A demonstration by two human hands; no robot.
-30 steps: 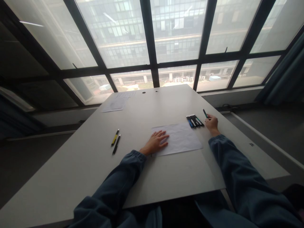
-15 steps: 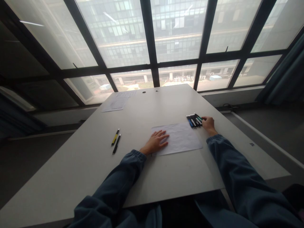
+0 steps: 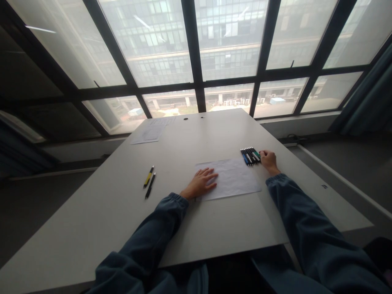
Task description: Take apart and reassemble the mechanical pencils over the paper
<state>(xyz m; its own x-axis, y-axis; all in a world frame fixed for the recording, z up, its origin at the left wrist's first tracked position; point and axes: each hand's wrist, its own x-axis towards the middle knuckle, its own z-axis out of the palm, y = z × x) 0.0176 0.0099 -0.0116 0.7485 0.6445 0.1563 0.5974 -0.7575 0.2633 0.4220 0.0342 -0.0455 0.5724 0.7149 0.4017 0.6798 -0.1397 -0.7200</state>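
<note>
Edge of white table past bunched right hand, hold unclear, beside slim dark pens; left hand splayed on rectangular white paper.

Windows: dark-framed panes across the far side, daylight coming through
Outside: pale, many-windowed building, hazy
Curtains: blue, hanging at left and right edges
Wall: low, pale, beneath the panes
Table: white top, reaching toward the windows
Floor: grey, dimly lit
</note>
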